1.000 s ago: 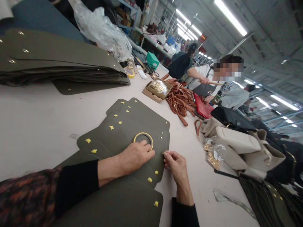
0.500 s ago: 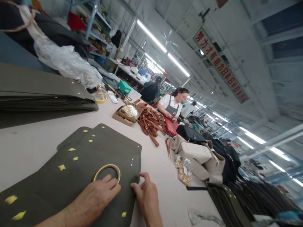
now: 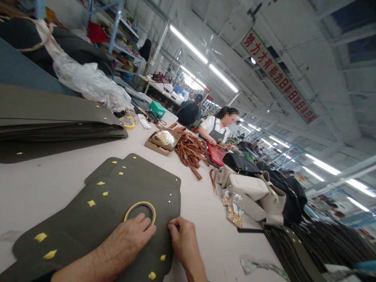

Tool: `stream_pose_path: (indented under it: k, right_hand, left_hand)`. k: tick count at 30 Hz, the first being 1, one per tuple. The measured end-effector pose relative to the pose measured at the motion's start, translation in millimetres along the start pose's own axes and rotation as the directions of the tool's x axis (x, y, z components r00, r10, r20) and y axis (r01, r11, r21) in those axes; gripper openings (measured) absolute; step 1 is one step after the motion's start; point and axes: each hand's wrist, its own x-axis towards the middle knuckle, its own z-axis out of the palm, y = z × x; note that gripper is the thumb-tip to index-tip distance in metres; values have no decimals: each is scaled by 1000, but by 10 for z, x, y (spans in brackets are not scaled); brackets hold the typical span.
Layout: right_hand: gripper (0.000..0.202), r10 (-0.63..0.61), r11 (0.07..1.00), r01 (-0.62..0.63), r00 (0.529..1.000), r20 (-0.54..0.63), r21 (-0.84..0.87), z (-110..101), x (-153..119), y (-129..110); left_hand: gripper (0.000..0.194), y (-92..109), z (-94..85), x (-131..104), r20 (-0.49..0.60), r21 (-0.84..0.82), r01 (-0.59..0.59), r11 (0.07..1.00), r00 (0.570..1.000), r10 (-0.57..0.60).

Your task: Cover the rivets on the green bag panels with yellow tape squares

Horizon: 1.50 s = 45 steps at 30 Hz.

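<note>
An olive-green leather-like panel [image 3: 111,223] lies flat before me, with several small yellow tape pieces [image 3: 91,203] and a few small metal studs [image 3: 169,195] on it. My left hand [image 3: 129,239] rests on the panel, its fingers curled over the near rim of a yellow tape roll [image 3: 140,203]. At the panel's right edge is my right hand [image 3: 186,241], thumb and forefinger pressed together. Whatever lies between those fingertips is too small to make out.
Stacked olive panels [image 3: 58,113] sit at the left. Beyond are a box of gold hardware [image 3: 161,141], brown straps [image 3: 192,147] and another yellow tape roll [image 3: 129,124]. Bags [image 3: 249,186] and dark strips [image 3: 293,250] crowd the right. Across the table, a person [image 3: 217,127] handles something red.
My right thumb and forefinger have closed together at the panel's edge. My left hand stays on the tape roll. The whole view has shifted slightly.
</note>
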Motion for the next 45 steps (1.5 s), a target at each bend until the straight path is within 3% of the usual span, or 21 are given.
stream_pose_path:
  k: [3, 6, 10, 15, 17, 20, 23, 26, 29, 38, 41, 43, 45]
  right_hand:
    - [17, 184, 970, -192, 981, 69, 151, -9, 61, 12]
    - [21, 295, 934, -311, 949, 111, 175, -4, 96, 29]
    - [18, 234, 957, -252, 963, 133, 142, -79, 32, -16]
    - [17, 114, 988, -141, 941, 320, 64, -211, -211, -77]
    - [16, 88, 985, -122, 962, 259, 119, -231, -290, -125]
    - [21, 40, 951, -63, 996, 80, 302, -224, -352, -257]
    - [23, -88, 928, 96, 995, -39, 360, -184, -355, -409]
    - [20, -286, 913, 306, 952, -113, 271, -131, -329, -501]
    - [20, -403, 892, 419, 907, -123, 168, -88, -302, -523]
    - [17, -459, 889, 450, 871, -176, -89, 22, -306, -474]
    - [15, -381, 921, 388, 896, -227, -11, 51, -306, -524]
    - [14, -194, 959, 230, 959, -209, 167, 66, -277, -553]
    - [14, 42, 924, 12, 990, -133, 382, 80, -213, -529]
  left_hand:
    - [18, 43, -159, -23, 56, 10, -16, 1000, 998, 15]
    - [13, 57, -245, -16, 92, 32, -43, 999, 995, 40]
    - [11, 11, -300, -22, 51, 45, -80, 996, 996, 78]
    - [17, -116, -417, -28, -66, -52, -100, 994, 993, 96]
    - [19, -140, -451, -26, -109, -137, -106, 985, 990, 91]
    - [23, -122, -457, -30, -195, -259, -145, 955, 976, 96]
    - [32, -82, -429, -43, -252, -318, -177, 931, 963, 96]
    - [38, -63, -395, -54, -266, -308, -184, 933, 959, 101]
    - [37, -58, -376, -63, -272, -270, -183, 945, 956, 108]
    - [12, -38, -453, -54, -106, -252, -90, 964, 992, 65]
    - [14, -41, -444, -30, -120, -207, -47, 977, 992, 22]
    - [15, -30, -425, -16, -173, -169, -55, 984, 985, 25]
    - [17, -4, -408, -10, -235, -137, -90, 986, 970, 55]
